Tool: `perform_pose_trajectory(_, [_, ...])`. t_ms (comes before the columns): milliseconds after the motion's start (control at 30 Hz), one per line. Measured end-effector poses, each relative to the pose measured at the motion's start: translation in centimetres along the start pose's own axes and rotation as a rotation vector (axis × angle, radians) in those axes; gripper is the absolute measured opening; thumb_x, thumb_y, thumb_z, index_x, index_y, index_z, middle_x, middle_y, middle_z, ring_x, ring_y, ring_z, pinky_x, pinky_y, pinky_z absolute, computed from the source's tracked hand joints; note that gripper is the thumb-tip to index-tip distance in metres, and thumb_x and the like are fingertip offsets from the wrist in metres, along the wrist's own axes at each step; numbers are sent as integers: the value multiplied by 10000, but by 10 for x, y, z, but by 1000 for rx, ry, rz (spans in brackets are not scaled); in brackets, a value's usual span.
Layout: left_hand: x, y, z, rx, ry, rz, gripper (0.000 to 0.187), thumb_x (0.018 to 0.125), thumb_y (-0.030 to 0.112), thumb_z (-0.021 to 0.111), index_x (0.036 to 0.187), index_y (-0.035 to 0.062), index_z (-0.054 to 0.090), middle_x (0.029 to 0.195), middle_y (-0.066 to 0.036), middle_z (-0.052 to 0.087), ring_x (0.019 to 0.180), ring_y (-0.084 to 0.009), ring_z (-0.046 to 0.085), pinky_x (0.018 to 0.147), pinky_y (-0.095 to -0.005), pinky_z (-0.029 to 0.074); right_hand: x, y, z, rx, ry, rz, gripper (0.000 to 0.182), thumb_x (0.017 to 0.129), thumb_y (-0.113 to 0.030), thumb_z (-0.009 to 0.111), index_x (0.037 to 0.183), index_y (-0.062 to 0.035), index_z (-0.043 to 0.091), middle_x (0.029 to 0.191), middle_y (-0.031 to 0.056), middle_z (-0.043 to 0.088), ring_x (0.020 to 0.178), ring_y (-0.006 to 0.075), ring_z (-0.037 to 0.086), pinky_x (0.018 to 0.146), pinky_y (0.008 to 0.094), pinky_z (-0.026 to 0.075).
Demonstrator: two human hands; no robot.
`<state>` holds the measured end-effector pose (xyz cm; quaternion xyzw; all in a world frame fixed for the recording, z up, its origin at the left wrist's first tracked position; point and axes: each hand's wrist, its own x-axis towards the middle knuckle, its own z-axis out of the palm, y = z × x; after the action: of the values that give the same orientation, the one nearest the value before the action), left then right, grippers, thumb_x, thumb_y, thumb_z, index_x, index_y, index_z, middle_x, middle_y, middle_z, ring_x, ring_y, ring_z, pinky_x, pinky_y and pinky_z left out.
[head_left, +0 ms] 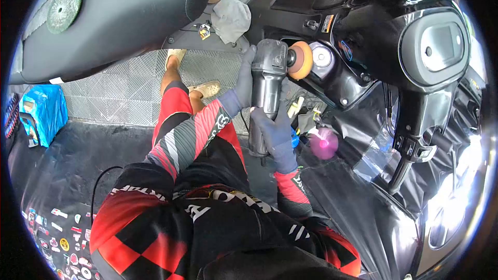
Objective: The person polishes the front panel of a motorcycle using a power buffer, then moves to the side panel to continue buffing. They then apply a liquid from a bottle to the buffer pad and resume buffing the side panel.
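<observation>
A grey and black polisher (270, 70) is held between both gloved hands, its orange foam pad (301, 60) facing the black scooter's bodywork (340, 80). My left hand (242, 80) is closed at the left side of the tool's head, its fingertips partly hidden behind the tool. Lower down, my right hand (276, 130) wraps around the body near the rear end. In this view the pad sits close beside a round silver and white cap (322, 59) on the scooter. Both gloves are dark grey.
On the scooter seat (129, 10) lies a green round pad (64, 9). A grey cloth (231, 19) and keys (204, 32) rest on the footboard. A pink disc (324, 143) shows right of my hands. At left stands a blue bag (45, 114); a black cable (94, 186) runs below it.
</observation>
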<state>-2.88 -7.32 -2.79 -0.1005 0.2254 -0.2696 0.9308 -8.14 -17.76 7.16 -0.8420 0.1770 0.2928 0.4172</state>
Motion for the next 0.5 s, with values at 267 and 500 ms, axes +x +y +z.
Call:
perform_pose_trajectory(267, [18,26,10,150,103,9,891,830,822,312,1092,22,604,824,-204,665,636,-304,676,577,-409,590,9,-32,7,105,12,19,482,824,-247,712,1156,35,507,950,143,647,816,167,621,724,309,505])
perform_pose_trajectory(500, [13,5,12,195,166,157,868,853,796,301,1084,11,593,794,-202,662,623,-315,672,582,-411,586,15,-8,-18,15,-100,-162,452,803,-192,721,1164,-8,521,969,99,640,834,155,610,745,320,498])
